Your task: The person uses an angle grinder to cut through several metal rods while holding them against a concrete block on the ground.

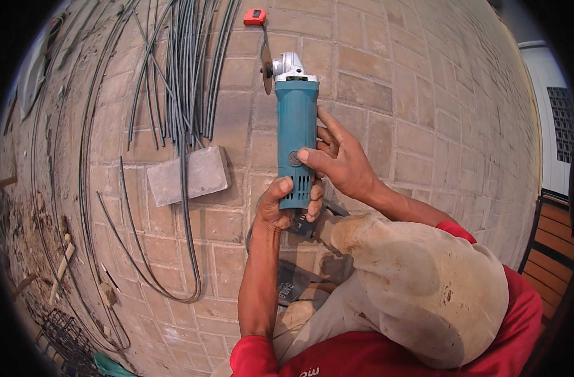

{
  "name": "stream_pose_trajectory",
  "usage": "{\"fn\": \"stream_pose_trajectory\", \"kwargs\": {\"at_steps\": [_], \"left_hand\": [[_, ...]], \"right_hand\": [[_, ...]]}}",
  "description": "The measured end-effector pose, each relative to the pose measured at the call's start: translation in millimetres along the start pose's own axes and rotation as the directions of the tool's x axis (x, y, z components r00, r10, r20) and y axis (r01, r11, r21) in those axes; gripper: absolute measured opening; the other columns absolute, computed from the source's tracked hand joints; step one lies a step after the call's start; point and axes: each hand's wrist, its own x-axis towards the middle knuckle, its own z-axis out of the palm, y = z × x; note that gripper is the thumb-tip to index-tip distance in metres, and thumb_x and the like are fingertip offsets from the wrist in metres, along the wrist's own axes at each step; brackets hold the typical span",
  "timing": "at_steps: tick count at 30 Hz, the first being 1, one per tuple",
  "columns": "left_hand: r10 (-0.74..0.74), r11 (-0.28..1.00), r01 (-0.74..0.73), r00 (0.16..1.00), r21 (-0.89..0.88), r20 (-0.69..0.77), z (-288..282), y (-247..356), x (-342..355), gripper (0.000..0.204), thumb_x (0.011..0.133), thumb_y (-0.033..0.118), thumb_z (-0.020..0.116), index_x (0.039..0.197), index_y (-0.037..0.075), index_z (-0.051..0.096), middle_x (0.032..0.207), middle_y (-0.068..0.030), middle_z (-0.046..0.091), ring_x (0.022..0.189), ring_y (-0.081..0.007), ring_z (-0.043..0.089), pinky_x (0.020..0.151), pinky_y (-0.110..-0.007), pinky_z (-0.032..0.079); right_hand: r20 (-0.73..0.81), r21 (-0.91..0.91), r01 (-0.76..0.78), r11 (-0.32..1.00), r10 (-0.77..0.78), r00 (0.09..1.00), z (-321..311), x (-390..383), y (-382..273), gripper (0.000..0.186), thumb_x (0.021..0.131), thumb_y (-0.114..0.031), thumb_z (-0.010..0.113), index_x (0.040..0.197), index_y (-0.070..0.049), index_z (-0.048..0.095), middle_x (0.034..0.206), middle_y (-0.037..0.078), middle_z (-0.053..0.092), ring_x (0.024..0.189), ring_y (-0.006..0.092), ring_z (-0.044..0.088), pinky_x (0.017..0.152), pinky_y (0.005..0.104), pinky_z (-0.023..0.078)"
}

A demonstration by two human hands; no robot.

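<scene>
A teal angle grinder [297, 119] with a silver gear head points away from me, its thin cutting disc [267, 66] standing on edge at the left. My left hand [279, 204] is wrapped round the rear of the body, near the vent slots. Against the right side rests my right hand [340, 154], its thumb on the round badge and its fingers partly hidden behind the body. To the left, a bundle of grey metal rods [189, 69] lies on the brick paving, and a few bent rods [189, 239] cross a grey concrete block [189, 176].
A red tape measure [255, 17] lies beyond the disc. My bent knee [425, 276] is close on the right, with a dark sandal [293, 283] below. Long rods [86, 188] run along the dirt edge at left. Orange-brown slats [557, 242] and a white panel stand far right.
</scene>
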Motion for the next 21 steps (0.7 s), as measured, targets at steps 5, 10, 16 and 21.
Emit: {"fn": "stream_pose_trajectory", "kwargs": {"at_steps": [5, 10, 16, 21], "left_hand": [[0.003, 0.995, -0.002, 1.000, 0.095, -0.017, 1.9, 1.9, -0.3, 0.053, 0.087, 0.040, 0.070, 0.118, -0.001, 0.056, 0.092, -0.0170, 0.060, 0.071, -0.0274, 0.063, 0.055, -0.036, 0.054], [0.008, 0.997, -0.002, 0.997, 0.074, -0.074, 2.2, 0.5, -0.1, 0.062, 0.085, 0.036, 0.075, 0.125, -0.003, 0.048, 0.090, -0.0173, 0.063, 0.067, -0.0264, 0.068, 0.053, -0.035, 0.058], [0.023, 0.998, -0.018, 0.997, 0.063, -0.077, 3.5, 0.0, -0.5, 0.060, 0.085, 0.035, 0.074, 0.124, -0.003, 0.049, 0.090, -0.0176, 0.063, 0.068, -0.0259, 0.068, 0.053, -0.034, 0.059], [0.024, 0.998, -0.020, 0.998, 0.062, -0.066, 0.2, -0.3, -0.4, 0.059, 0.085, 0.034, 0.074, 0.123, -0.004, 0.049, 0.090, -0.0177, 0.063, 0.068, -0.0262, 0.069, 0.053, -0.035, 0.059]], "right_hand": [[-0.001, 0.003, 0.016, 1.000, -0.016, 1.000, 3.7, -0.5, -4.2, 0.097, 0.084, -0.019, 0.072, 0.151, 0.013, 0.010, 0.138, 0.036, 0.044, 0.124, 0.0373, 0.055, 0.100, 0.0422, 0.051], [0.010, -0.008, 0.007, 1.000, -0.007, 1.000, 2.9, -1.3, -5.9, 0.096, 0.084, -0.019, 0.071, 0.151, 0.013, 0.010, 0.135, 0.035, 0.047, 0.122, 0.0371, 0.057, 0.098, 0.0424, 0.052], [0.007, -0.046, 0.002, 0.999, -0.002, 1.000, 3.4, -1.7, -7.1, 0.095, 0.084, -0.019, 0.070, 0.150, 0.014, 0.011, 0.134, 0.035, 0.047, 0.121, 0.0374, 0.057, 0.098, 0.0428, 0.052], [0.006, -0.059, 0.010, 0.998, -0.010, 1.000, 2.4, -2.4, -5.8, 0.096, 0.084, -0.019, 0.070, 0.150, 0.014, 0.010, 0.134, 0.036, 0.047, 0.121, 0.0382, 0.058, 0.098, 0.0434, 0.052]]}}
